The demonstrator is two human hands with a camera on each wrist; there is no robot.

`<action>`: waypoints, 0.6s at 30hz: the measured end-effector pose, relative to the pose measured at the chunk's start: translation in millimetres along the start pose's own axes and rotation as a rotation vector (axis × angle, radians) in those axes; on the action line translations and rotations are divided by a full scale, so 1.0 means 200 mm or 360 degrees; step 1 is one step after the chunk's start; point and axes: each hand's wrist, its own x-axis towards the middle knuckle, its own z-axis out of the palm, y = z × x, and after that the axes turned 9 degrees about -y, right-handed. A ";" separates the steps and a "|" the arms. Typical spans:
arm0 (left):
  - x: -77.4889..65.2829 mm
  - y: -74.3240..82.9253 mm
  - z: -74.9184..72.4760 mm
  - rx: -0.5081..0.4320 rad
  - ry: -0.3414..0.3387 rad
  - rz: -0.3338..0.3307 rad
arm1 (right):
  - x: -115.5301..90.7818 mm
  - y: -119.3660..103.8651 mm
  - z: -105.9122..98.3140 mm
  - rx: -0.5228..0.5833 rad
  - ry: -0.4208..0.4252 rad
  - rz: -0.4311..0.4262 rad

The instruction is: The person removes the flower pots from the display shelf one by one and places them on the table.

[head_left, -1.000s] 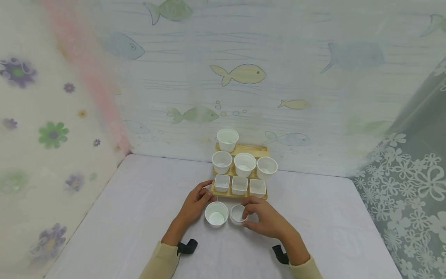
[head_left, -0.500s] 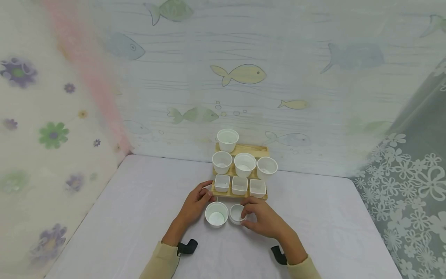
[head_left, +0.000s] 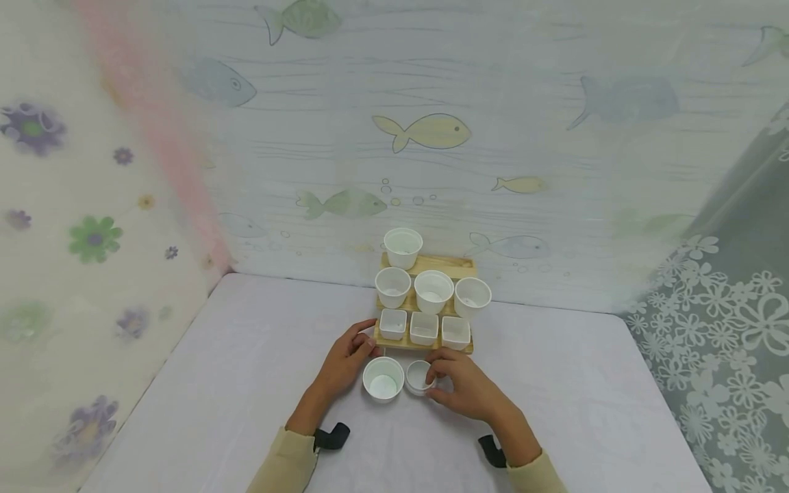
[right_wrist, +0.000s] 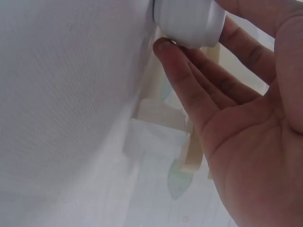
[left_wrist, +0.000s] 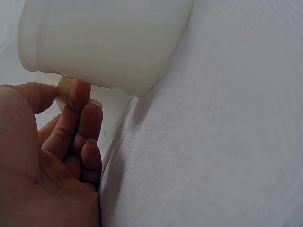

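In the head view, my left hand (head_left: 340, 364) is at the front left corner of a stepped wooden stand (head_left: 459, 266). The left wrist view shows its thumb and forefinger pinching the stand's wooden edge (left_wrist: 63, 88), partly behind a large round white cup (left_wrist: 104, 42). That cup (head_left: 383, 381) stands upright on the table, in front of the stand. Just right of it is a small round white cup (head_left: 418, 376), which my right hand (head_left: 466, 385) holds by its right side between thumb and fingers. The right wrist view shows this small cup (right_wrist: 187, 21) against the fingers.
Three small square tubs (head_left: 424, 329) line the stand's bottom step. Three round white cups (head_left: 433, 291) fill the middle step, and another round cup (head_left: 403, 248) sits at the left of the top step. The table (head_left: 246, 383) has a white cloth; a patterned wall stands behind.
The small cup has shifted slightly left, towards the large cup, with my right hand moving along. My left hand has stayed in place at the stand.
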 end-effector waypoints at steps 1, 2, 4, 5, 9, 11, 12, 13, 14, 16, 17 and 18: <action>0.00 0.00 0.00 0.0000 -0.0001 -0.0006 | 0.00 0.00 0.00 0.0000 -0.0001 0.0000; 0.00 0.00 0.00 0.0003 0.0000 -0.0002 | 0.00 0.00 0.00 -0.0002 -0.0003 0.0002; 0.00 -0.01 0.00 0.0001 -0.0001 -0.0005 | 0.00 0.00 0.00 0.0008 -0.0010 0.0005; 0.00 -0.01 0.00 0.0003 0.0000 -0.0005 | 0.00 0.00 0.00 0.0014 -0.0014 0.0008; 0.00 0.00 0.00 -0.0007 -0.0001 -0.0025 | 0.00 0.00 0.00 0.0030 -0.0036 0.0029; 0.00 0.00 0.00 -0.0004 -0.0001 -0.0024 | 0.00 0.00 0.00 0.0017 -0.0043 0.0040; 0.00 0.00 0.00 -0.0007 -0.0002 -0.0028 | 0.00 0.00 0.00 0.0008 -0.0044 0.0045; 0.00 0.01 0.00 -0.0005 -0.0002 -0.0031 | 0.00 0.00 0.00 -0.0002 -0.0042 0.0047; 0.00 0.01 0.00 -0.0006 -0.0003 -0.0034 | 0.00 0.00 -0.01 -0.0012 -0.0037 0.0045; 0.00 0.01 0.00 -0.0009 -0.0005 -0.0045 | 0.00 0.00 -0.01 -0.0035 -0.0022 0.0041; 0.00 0.01 0.00 -0.0014 -0.0007 -0.0054 | 0.00 0.00 -0.01 -0.0045 -0.0012 0.0037; 0.00 0.01 0.00 -0.0015 -0.0007 -0.0056 | -0.01 -0.01 -0.01 -0.0056 -0.0004 0.0036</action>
